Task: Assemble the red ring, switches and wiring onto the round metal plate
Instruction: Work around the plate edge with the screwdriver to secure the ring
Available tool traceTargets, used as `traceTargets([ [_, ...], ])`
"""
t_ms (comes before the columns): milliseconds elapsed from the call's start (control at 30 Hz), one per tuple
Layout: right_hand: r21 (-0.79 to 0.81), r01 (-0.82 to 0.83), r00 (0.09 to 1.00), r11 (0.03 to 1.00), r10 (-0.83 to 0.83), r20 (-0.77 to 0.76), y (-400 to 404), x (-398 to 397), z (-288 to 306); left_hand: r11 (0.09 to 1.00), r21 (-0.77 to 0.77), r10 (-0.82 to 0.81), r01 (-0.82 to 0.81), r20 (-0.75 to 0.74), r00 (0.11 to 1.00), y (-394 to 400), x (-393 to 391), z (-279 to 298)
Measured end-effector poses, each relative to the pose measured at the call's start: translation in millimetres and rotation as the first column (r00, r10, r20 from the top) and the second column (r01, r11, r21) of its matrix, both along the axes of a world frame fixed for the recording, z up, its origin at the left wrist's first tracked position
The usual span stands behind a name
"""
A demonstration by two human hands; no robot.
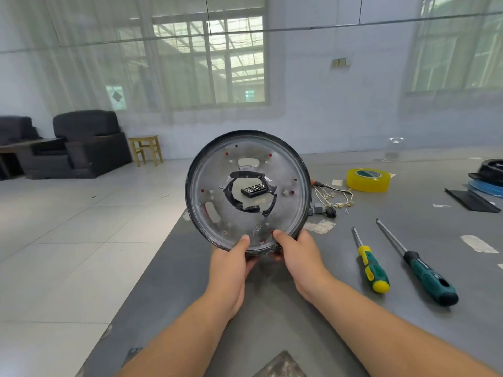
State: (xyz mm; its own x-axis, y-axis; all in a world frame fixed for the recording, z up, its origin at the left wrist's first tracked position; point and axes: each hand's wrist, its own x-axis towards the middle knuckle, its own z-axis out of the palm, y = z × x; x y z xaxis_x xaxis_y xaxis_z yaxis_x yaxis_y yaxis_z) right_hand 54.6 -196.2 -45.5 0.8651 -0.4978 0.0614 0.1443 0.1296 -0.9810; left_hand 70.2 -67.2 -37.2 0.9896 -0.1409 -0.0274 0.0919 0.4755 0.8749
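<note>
Right then, both hands were up on the round metal plate point(248, 191), which stood tilted on edge above the grey desk point(299, 308), its flat face turned toward the camera. The left hand point(231, 270) gripped the plate's lower rim, thumb pressed flat on the face and the other fingers curled out of sight behind it. The right hand point(302, 259) did the same just beside it, thumb on the face near a small red-filled hole, the rest wrapped behind the rim. The two thumbs sat close together but apart.

Red showed through several small holes and one slot point(211, 212) in the plate, so the red ring looked to sit behind it, though how it sat could not be told. Torn black tape point(246, 176) ringed the plate's central opening, and through that opening a small black part point(253, 190) was seen lying on the desk beyond.

Off to the right of the plate lay the wiring point(336, 198), a tangle of pale leads with small dark switches point(325, 210) at its near end. Beyond that stood a yellow tape roll point(368, 180). Nearer the person, two screwdrivers lay on the desk: a yellow-and-green screwdriver point(371, 263) and a longer dark-green screwdriver point(420, 265), side by side, not touching.
</note>
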Motion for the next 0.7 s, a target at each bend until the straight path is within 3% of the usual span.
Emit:
traceTargets([
  [700, -0.075, -0.062, 0.997, 0.995, 0.059, -0.045, -7, 5, -8, 0.986, -0.146, 0.061, -0.074, -0.093, 0.994, -12, -1, 1],
])
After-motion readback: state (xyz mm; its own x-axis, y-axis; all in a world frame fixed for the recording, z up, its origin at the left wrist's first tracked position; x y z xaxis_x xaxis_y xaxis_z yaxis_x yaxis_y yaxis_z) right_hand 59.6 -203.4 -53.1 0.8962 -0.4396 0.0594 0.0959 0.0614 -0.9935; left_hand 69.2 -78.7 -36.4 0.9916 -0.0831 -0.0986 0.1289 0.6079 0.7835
